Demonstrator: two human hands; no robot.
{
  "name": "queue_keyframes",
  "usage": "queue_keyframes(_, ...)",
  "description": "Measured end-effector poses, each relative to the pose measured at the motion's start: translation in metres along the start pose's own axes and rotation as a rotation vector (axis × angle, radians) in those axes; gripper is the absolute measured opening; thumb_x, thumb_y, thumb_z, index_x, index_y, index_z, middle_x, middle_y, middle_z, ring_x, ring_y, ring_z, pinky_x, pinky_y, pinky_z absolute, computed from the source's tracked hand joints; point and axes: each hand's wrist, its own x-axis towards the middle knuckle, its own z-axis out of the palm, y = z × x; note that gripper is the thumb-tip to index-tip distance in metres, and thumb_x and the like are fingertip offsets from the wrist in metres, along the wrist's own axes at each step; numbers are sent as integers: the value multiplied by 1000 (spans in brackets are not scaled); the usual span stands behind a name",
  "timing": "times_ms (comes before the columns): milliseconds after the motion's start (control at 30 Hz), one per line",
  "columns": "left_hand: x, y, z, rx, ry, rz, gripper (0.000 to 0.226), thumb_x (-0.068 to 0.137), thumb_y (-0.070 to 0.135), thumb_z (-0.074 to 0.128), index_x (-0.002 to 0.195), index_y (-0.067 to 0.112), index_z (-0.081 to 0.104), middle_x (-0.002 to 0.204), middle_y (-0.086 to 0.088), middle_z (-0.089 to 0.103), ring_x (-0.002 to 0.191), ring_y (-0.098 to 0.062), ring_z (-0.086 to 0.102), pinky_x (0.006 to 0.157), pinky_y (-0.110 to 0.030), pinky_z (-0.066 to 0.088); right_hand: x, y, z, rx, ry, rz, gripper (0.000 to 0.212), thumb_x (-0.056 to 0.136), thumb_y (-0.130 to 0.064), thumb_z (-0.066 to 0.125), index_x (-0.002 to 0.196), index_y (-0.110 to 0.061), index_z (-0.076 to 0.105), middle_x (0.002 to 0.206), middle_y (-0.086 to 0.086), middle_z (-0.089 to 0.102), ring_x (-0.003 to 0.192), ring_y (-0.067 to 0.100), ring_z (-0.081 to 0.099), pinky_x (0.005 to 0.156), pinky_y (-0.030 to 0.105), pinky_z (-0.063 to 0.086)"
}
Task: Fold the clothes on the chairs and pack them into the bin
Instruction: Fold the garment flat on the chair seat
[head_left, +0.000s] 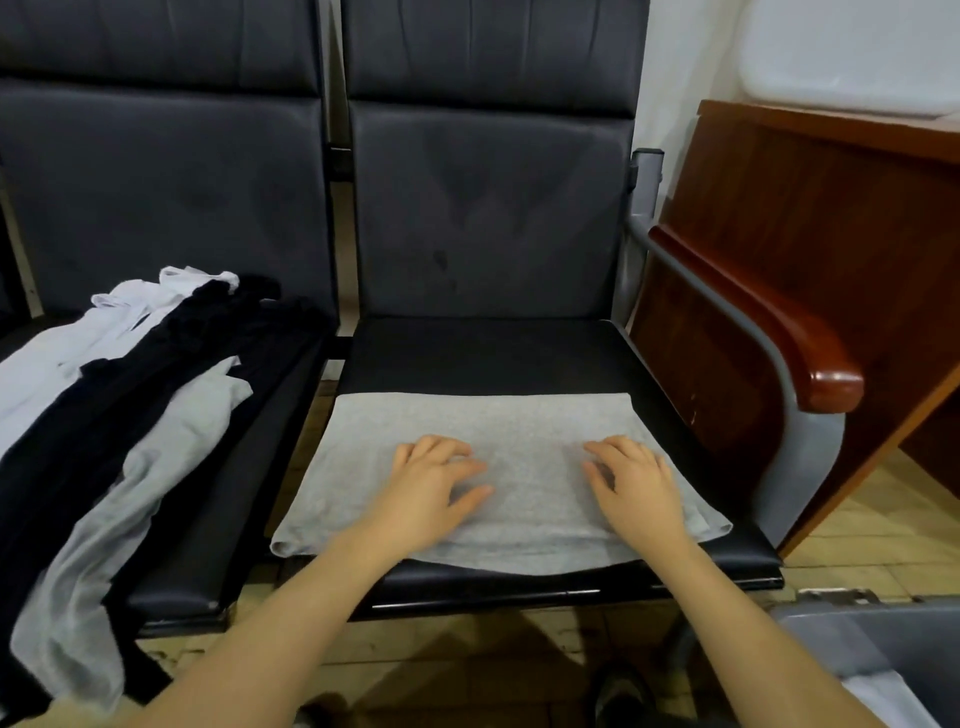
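Two dark padded chairs stand side by side against a pale wall. On the seat of the right chair (483, 353) lies a folded grey garment (524, 421), a flat rectangle on the front half of that seat, its long axis running from side to side, its front edge just over the seat's front lip. Both of the person's hands rest on it, palms down. The left hand (426, 488) lies on its left-centre part, fingers loosely spread and slightly bent, gripping nothing. The right hand (636, 483) lies on its right part, fingers likewise relaxed and pressing the cloth. On the left chair (156, 182) is a pile of unfolded clothes (104, 415), white, black and grey, trailing over the seat's front. A grey bin (852, 639) sits on the floor, below and to the right of the right chair.
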Motion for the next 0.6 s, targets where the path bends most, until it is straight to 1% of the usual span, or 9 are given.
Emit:
queue_keyframes(67, 2, 18, 4, -36, -40, 96, 70, 80, 68, 22, 126, 29, 59, 125, 11, 51, 120, -8, 34, 88, -19, 12, -8, 6, -4, -4, 37, 50, 30, 95, -24, 52, 124, -18, 61, 118, -2, 58, 110, 19, 52, 93, 32, 33)
queue_keyframes(100, 2, 26, 7, -55, -51, 133, 62, 85, 65, 31, 126, 29, 59, 122, 12, 51, 117, -7, 35, 88, -20, 14, -13, 11, -7, -20, 45, 77, 30, 95, -23, 54, 123, -17, 61, 118, -1, 58, 109, 21, 52, 92, 34, 34)
queue_keyframes(133, 2, 33, 11, -73, -60, 165, 53, 88, 61, 39, 125, 29, 60, 119, 12, 52, 114, -6, 36, 88, -21, 17, -18, 16, -10, -35, 48, 100, 30, 94, -22, 55, 123, -16, 62, 118, 1, 58, 109, 23, 51, 92, 36, 34)
queue_keyframes(200, 1, 46, 18, -88, -73, 210, 45, 91, 53, 47, 125, 27, 60, 114, 10, 53, 110, -7, 38, 90, -22, 21, -28, 27, -18, -49, 36, 143, 32, 94, -24, 55, 124, -16, 60, 120, 3, 56, 110, 25, 50, 92, 38, 34)
queue_keyframes(300, 3, 59, 26, -83, -74, 222, 39, 93, 45, 49, 125, 25, 60, 113, 9, 54, 109, -8, 40, 90, -22, 23, -40, 38, -28, -62, 6, 226, 41, 93, -36, 55, 130, -17, 54, 124, 4, 54, 113, 26, 49, 94, 38, 34)
queue_keyframes(367, 5, 64, 30, -96, -48, 203, 33, 95, 40, 50, 122, 24, 62, 111, 9, 54, 107, -8, 42, 88, -20, 23, -45, 41, -29, -86, -17, 280, 48, 93, -46, 53, 133, -20, 50, 126, 2, 52, 116, 23, 46, 95, 37, 31)
queue_keyframes(400, 6, 65, 32, -99, -34, 196, 30, 95, 38, 51, 119, 24, 64, 109, 9, 55, 106, -8, 43, 87, -20, 23, -47, 42, -30, -91, -18, 295, 48, 93, -48, 51, 133, -21, 49, 127, 0, 52, 117, 22, 45, 95, 36, 29)
queue_keyframes(500, 6, 66, 33, -114, 59, 201, 24, 94, 35, 53, 105, 22, 71, 97, 8, 59, 96, -10, 50, 80, -19, 24, -48, 41, -30, -44, -5, 331, 42, 95, -41, 50, 133, -23, 48, 124, -2, 53, 118, 19, 44, 94, 34, 23)
queue_keyframes(600, 7, 66, 32, -134, 196, 199, 32, 89, 39, 49, 91, 20, 74, 85, 8, 62, 81, -4, 49, 72, -16, 27, -47, 39, -28, 0, 35, 339, 31, 96, -30, 51, 127, -23, 55, 117, -3, 57, 114, 20, 45, 90, 32, 19)
